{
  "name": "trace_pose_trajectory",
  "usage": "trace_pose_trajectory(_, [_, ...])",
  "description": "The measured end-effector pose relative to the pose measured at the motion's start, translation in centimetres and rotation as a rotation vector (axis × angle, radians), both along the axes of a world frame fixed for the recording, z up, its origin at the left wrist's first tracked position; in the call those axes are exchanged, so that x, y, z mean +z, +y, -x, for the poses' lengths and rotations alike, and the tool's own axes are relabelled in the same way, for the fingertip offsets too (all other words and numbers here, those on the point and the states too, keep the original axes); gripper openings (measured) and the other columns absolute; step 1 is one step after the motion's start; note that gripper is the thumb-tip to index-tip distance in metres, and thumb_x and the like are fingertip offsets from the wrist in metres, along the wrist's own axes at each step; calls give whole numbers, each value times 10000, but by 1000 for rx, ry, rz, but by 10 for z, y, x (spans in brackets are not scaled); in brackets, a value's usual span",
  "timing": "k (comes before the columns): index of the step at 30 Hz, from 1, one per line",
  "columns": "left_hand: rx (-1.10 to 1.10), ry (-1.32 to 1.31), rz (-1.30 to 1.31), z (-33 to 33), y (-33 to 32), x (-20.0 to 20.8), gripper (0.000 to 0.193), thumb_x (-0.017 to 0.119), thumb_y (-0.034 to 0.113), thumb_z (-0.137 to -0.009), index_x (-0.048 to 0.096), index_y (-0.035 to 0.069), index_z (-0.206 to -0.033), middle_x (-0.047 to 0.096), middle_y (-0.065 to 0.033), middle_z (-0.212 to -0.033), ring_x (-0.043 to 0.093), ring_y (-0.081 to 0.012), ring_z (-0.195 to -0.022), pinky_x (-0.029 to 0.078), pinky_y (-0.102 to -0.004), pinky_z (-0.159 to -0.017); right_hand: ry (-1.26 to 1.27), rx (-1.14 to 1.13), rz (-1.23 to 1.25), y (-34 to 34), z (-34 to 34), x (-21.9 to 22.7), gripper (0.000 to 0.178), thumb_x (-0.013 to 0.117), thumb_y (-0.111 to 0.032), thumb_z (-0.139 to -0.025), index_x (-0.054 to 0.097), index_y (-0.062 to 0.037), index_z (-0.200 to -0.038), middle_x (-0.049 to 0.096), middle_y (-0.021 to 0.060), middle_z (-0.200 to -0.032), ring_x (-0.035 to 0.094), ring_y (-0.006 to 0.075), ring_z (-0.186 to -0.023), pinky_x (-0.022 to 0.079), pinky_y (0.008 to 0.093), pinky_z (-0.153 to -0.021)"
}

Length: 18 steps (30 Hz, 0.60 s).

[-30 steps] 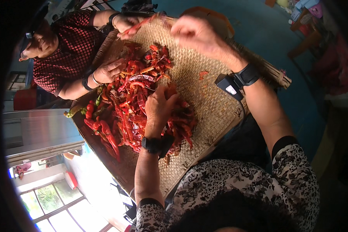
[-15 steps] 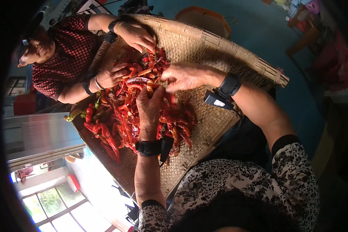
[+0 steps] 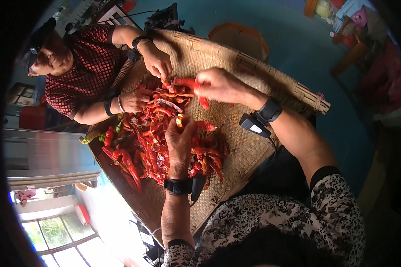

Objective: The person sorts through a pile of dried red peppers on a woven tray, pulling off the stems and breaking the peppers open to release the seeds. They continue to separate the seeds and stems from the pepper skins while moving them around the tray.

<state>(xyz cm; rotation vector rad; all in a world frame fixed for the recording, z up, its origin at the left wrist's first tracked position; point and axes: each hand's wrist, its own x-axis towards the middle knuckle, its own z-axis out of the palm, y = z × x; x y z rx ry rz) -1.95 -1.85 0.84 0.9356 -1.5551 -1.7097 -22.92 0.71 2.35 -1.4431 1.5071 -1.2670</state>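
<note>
A heap of red chili peppers [image 3: 151, 138] lies on a round woven bamboo tray [image 3: 249, 147]. My left hand [image 3: 180, 140] rests on the heap, fingers pinching an orange chili piece at its tip. My right hand [image 3: 218, 84] is raised a little over the tray and grips a long red chili [image 3: 196, 89] that sticks out toward the heap. Both my wrists wear black bands. Across the tray another person in a dark red patterned shirt [image 3: 87, 71] has one hand [image 3: 158, 64] at the heap's far edge and the other hand [image 3: 133, 100] on its side.
A few green chilies [image 3: 91, 138] lie at the tray's left rim. An orange stool [image 3: 240, 38] stands beyond the tray on the blue floor [image 3: 289, 49]. A metal cabinet [image 3: 44, 153] is at the left. Coloured items sit at the upper right.
My right hand dropped from high over the tray into the heap, then lifted out holding a long red chili. My left hand stayed on the heap. The other person's hands shifted along the pile.
</note>
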Motion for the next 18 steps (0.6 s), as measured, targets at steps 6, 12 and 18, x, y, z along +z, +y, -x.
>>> trace_pose_trajectory(6, [-17,60,-18,-10,4,4,91,603,8,-875,600,46,-958,584,36,-802,540,-52,-690,453,-197,-619,-940,-175,306,3,46,16,203,575,-285,-924,618,-91,-880,638,8,-809,515,35,-684,425,201,-621])
trace_pose_trajectory(12, [-33,57,29,-2,4,11,101,604,15,-872,591,40,-969,609,4,-798,542,-60,-653,454,-196,-582,202,308,228,-1,1,-13,360,550,-436,-904,598,-85,-842,489,-18,-658,503,81,-574,454,249,-500])
trace_pose_trajectory(18, [-8,-49,81,-10,4,15,84,597,33,-884,572,36,-964,611,-9,-786,526,-53,-636,434,-193,-555,451,446,57,11,-25,-7,358,644,-261,-838,437,-76,-612,365,21,-533,368,102,-483,346,322,-478])
